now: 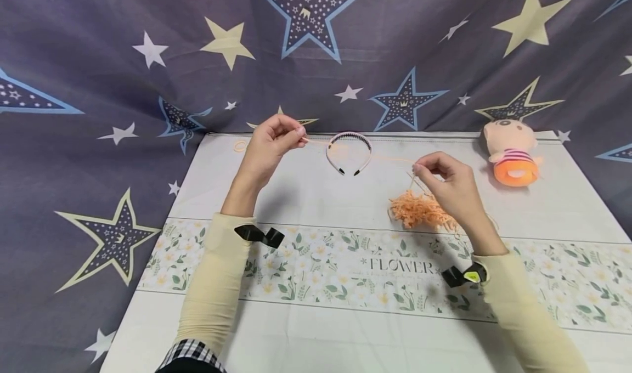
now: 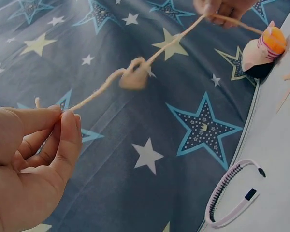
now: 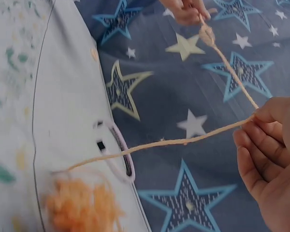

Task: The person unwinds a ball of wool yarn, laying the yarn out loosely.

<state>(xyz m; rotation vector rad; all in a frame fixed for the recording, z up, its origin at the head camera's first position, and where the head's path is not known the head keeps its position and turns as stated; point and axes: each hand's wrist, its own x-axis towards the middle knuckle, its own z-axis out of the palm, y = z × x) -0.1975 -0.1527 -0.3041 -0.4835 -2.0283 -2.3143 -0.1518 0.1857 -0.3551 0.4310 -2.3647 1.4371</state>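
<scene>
A thin peach yarn strand [image 2: 100, 92] runs between the two hands above the table. My left hand [image 1: 274, 142] pinches one end between thumb and forefinger, and a short tail sticks out past the fingertips in the left wrist view. Farther along, my right hand [image 1: 446, 184] pinches the strand too. Between them hangs a small looped bunch [image 2: 134, 76] on the strand, blurred, so I cannot tell whether it is a knot or another piece. From the right hand the yarn drops toward a fluffy orange yarn pile [image 1: 419, 211] on the table.
A pale pink headband [image 1: 369, 152] with dark teeth lies behind the strand. At the back right sits a plush toy [image 1: 515, 156] with an orange base. A small peach ring [image 1: 240, 146] is near the back left corner. Star-patterned cloth [image 1: 316, 88] hangs behind the table.
</scene>
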